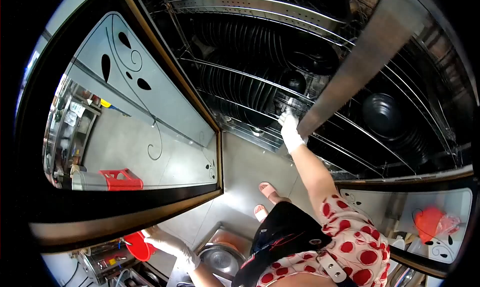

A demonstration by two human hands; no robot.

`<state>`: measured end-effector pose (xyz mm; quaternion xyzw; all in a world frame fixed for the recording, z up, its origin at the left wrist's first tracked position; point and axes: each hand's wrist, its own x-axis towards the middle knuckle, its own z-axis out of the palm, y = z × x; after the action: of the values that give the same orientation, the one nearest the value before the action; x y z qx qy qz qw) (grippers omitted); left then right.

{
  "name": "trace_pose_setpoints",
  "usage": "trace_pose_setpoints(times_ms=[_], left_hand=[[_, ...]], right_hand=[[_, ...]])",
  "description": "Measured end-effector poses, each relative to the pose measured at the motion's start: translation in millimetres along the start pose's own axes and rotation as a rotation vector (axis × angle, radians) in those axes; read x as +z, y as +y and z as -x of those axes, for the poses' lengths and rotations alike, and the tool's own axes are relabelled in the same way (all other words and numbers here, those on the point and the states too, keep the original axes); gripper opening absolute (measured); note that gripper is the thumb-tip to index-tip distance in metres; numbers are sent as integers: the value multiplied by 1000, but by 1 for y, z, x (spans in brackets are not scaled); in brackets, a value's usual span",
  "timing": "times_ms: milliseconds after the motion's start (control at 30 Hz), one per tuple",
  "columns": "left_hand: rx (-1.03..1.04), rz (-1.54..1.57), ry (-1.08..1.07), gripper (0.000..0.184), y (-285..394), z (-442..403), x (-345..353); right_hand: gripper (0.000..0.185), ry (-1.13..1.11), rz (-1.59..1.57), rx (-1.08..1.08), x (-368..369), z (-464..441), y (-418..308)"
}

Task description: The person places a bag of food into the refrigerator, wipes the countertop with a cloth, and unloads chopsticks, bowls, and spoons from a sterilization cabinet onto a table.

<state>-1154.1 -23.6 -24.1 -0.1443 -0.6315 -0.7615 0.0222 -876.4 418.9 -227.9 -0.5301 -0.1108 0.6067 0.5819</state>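
My right hand (290, 129), in a white glove, reaches into an open cabinet at the wire rack (240, 76), beside a metal post (357, 62). Its fingertips are small and blurred against the rack, so what they hold, if anything, cannot be made out. Dark plates (240, 89) stand in rows left of this hand, with a small dark bowl (294, 80) just above it. My left hand (167, 242), also gloved, is at the lower left, by the bottom edge of the open glass door (185, 142) and next to a red container (138, 246). Its finger grip is unclear.
More dark bowls (382, 114) sit on the cabinet's right side. A second glass door (370, 199) stands open at the lower right. A metal pan (220, 259) is near my left forearm. The tiled floor (240, 159) shows between the door and cabinet.
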Motion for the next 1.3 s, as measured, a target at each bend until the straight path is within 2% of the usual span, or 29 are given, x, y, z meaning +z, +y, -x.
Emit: trace_pose_setpoints(times_ms=[33,67,133,267,300,367,400,467,600,700,800,900,1000,1067,1200,1300], left_hand=[[-32,16,65,73,3,-2,7],[46,-103,68,73,9,-1,16],[171,-295,135,72,2,-1,16],[136,-294,251,65,-22,-2,-6],[112,-294,284,62,-24,1,-5],[50,-348,336,62,-34,9,-2],[11,-383,352,62,-39,12,-1],[-67,-444,373,61,-50,21,-1],[-207,-542,379,60,-66,39,-2],[-287,-592,355,59,-75,49,1],[-338,-622,329,58,-83,55,4],[-365,-643,295,58,-86,56,3],[-388,-658,269,57,-92,57,-8],[-396,-634,244,56,-90,59,-6],[-412,-650,240,55,-87,69,13],[-447,-623,235,55,-96,75,8]], right_hand=[[25,51,-59,-38,3,-48,14],[35,244,-53,-70,13,-84,22],[48,424,17,-150,37,-116,17],[77,606,166,-272,45,-175,13],[84,599,174,-290,41,-184,10],[89,321,336,-216,41,-153,-23],[93,270,155,-74,49,-155,-26],[91,431,259,-143,55,-164,-24],[79,215,-35,-17,46,-197,-15],[68,334,-81,46,48,-196,-20],[57,280,-83,45,24,-248,5],[51,134,-105,28,15,-277,10],[42,-215,-294,-38,33,-233,-17],[39,-39,-223,-31,9,-299,7],[43,190,-202,1,-1,-309,13],[50,227,-144,-78,21,-245,-12]])
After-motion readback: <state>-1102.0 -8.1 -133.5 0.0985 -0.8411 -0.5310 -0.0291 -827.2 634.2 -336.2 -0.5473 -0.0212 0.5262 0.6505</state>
